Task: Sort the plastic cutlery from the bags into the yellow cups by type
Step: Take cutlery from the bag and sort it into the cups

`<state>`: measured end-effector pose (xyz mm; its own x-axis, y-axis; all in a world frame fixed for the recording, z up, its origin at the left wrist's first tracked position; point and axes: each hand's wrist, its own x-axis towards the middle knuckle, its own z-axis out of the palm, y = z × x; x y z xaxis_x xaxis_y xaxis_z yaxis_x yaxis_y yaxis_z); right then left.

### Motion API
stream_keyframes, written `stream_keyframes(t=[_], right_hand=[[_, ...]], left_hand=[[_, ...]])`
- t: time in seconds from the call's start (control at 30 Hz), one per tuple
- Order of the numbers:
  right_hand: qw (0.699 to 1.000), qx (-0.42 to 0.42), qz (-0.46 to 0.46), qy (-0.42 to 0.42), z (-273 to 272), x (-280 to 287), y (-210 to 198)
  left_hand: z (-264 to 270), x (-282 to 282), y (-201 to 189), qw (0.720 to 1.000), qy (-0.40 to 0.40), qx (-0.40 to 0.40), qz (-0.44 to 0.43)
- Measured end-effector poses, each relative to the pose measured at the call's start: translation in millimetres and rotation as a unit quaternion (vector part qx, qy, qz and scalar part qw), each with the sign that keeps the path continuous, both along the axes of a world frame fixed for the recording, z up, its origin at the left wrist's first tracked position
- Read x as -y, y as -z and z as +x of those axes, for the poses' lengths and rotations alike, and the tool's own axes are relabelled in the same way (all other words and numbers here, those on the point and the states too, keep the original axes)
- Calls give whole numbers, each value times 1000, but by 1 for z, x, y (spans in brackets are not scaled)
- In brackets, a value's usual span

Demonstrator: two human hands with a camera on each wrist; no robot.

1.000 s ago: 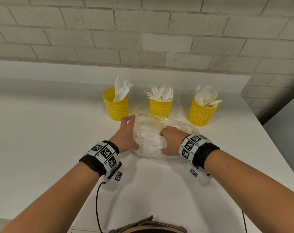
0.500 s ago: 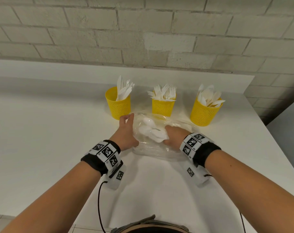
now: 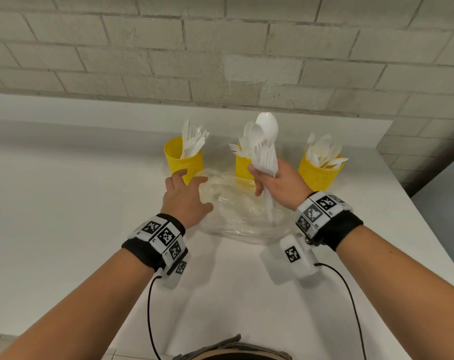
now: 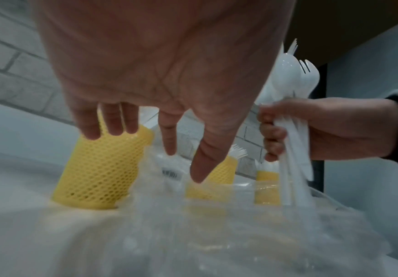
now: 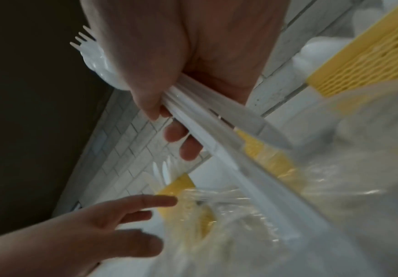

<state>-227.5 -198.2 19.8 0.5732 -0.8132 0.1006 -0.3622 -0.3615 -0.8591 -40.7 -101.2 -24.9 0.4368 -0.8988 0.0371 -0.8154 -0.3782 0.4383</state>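
Gripping cutlery bundle (image 3: 263,149) w/ right hand (image 3: 280,183); left hand (image 3: 185,198) spread, prob. touching bag (image 3: 236,214).

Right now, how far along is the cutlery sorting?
Well underway. All three yellow cups already hold white cutlery: the middle cup forks, the right cup spoons. The right hand grips a mixed bundle of spoons and forks above the clear bag, which the open left hand touches. The bundle remains unsorted; what's left in the bag is unclear.
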Motion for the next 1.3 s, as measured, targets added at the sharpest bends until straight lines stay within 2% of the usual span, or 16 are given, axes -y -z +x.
stream_keyframes(t=[0.07, 0.2, 0.43, 0.53, 0.63, 0.73, 0.8, 0.87, 0.93, 1.03, 1.13, 1.2, 1.3], right_hand=[[998, 57, 25, 4, 12, -4, -5], [986, 156, 51, 32, 35, -18, 1], [974, 195, 113, 31, 47, -24, 13], [974, 192, 118, 34, 53, -21, 25], [990, 82, 77, 87, 58, -20, 39], [995, 8, 65, 77, 61, -20, 40], [997, 24, 44, 51, 62, -25, 28], [995, 87, 44, 27, 59, -29, 12], [988, 149, 40, 19, 54, -29, -3], [979, 199, -50, 17, 52, -32, -28], [973, 169, -155, -18, 59, -27, -42], [978, 150, -145, -26, 63, -22, -48], [989, 94, -111, -38, 66, -18, -38]], left_hand=[[-3, 1, -9, 996, 52, -23, -65], [-20, 11, -24, 961, 181, -193, -84], [-30, 22, -18, 887, 190, -376, -187], [-32, 25, -15, 889, 214, -364, -179], [-34, 26, -10, 881, 245, -366, -173], [-33, 24, 0, 883, 224, -370, -182], [-30, 24, 6, 889, 184, -363, -212], [-26, 27, 9, 889, 159, -357, -239], [-22, 29, 10, 893, 141, -361, -229], [-19, 30, 9, 897, 127, -359, -223], [-20, 31, 10, 888, 122, -366, -251], [-19, 31, 11, 883, 110, -376, -261], [-14, 28, 14, 899, 88, -362, -232]])
